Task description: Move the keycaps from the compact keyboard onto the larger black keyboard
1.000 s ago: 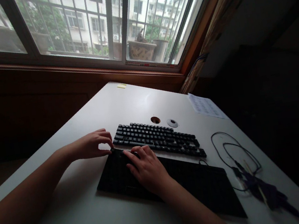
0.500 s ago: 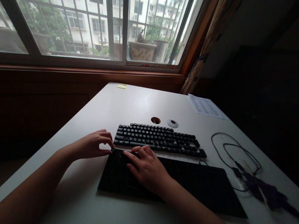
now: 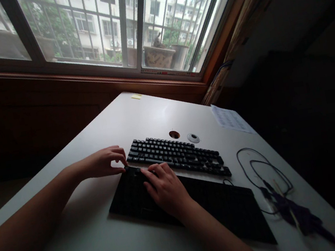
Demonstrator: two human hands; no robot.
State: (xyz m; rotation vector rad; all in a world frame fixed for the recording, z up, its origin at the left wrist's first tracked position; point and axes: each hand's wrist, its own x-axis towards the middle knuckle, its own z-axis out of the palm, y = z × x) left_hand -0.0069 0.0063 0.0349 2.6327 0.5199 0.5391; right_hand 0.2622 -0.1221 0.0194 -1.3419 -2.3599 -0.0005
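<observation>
A dark keyboard base (image 3: 228, 207) lies across the white desk at an angle. At its far left corner my left hand (image 3: 109, 160) is closed in a pinch, thumb and index finger on a small black keycap (image 3: 126, 168). My right hand (image 3: 167, 187) rests over the left part of the base. Its index finger points to the far edge, by a second dark keycap (image 3: 137, 171), and its thumb stands apart; whether the fingertip touches that keycap I cannot tell. Just behind the base, many loose black keycaps (image 3: 176, 153) are laid out in keyboard order.
On the right lie a looped black cable (image 3: 268, 162) and a dark purple cloth (image 3: 299, 215) with a thin stick on it. Behind the keycaps are a round desk hole (image 3: 174, 134) and a round grey cover (image 3: 193, 138). Printed paper (image 3: 231, 118) lies at the right edge.
My right hand has shifted slightly to the right, its index fingertip drawn back so the keycap beside it shows more. My left hand keeps its pinch at the corner.
</observation>
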